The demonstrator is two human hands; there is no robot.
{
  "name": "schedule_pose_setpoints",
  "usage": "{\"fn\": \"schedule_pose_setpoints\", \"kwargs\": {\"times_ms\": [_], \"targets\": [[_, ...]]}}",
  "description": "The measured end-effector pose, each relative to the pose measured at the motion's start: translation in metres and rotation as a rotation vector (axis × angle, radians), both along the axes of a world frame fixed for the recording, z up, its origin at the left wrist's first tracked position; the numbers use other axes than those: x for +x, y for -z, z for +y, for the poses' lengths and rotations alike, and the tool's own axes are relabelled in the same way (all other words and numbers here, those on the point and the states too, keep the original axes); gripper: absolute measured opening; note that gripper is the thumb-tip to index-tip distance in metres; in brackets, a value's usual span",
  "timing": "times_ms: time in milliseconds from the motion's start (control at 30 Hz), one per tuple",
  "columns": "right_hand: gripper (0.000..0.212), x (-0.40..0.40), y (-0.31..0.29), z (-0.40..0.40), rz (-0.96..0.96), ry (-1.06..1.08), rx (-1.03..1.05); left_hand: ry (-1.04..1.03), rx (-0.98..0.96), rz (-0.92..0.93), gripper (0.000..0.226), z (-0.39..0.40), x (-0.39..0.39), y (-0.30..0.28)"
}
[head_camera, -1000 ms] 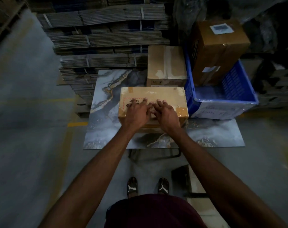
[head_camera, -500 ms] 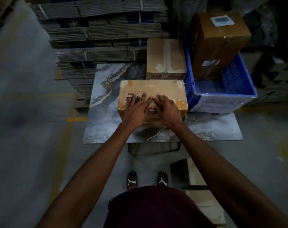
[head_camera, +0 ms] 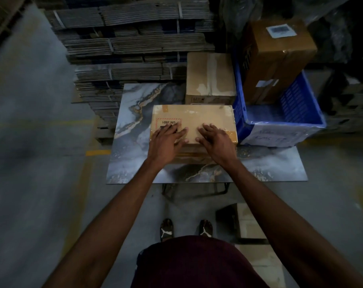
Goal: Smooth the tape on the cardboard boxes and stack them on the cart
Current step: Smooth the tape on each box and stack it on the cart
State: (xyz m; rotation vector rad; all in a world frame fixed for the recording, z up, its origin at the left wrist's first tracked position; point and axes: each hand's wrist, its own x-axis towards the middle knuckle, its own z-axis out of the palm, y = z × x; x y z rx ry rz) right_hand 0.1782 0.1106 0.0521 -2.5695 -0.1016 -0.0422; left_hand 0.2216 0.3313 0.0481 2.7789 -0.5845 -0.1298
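Cardboard box (head_camera: pixel 194 119) is sitting near the middle of the marbled tabletop (head_camera: pixel 135 154), toward its far edge. Both hands are lying flat on its top, fingers straight and spread: left hand (head_camera: pixel 165 142) over the red-dashed label (head_camera: pixel 169 122), right hand (head_camera: pixel 217 140) just beside it, a small gap between them. Second box (head_camera: pixel 210 77) is standing behind at the far edge. Blue crate (head_camera: pixel 301 107) is sitting at the right, holding a tall box (head_camera: pixel 278 57).
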Motion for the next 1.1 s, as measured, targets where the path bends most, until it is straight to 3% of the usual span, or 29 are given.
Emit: {"fn": "schedule_pose_setpoints", "kwargs": {"times_ms": [567,800,933,1100], "targets": [[0.050,-0.013,0.021,-0.024,-0.050,0.093,-0.049,-0.098,-0.208,0.020,0.048,0.014,-0.008,0.004],[0.049,-0.010,0.015,-0.037,-0.062,0.057,-0.036,-0.031,-0.202,0.018,0.045,0.027,0.002,0.001],[0.047,-0.018,0.021,-0.038,-0.061,0.127,0.022,-0.112,-0.354,0.024,0.042,0.030,-0.005,0.009],[0.045,-0.013,0.019,-0.041,-0.078,0.105,0.017,-0.105,-0.236,-0.013,0.047,0.029,-0.010,0.004]]}}
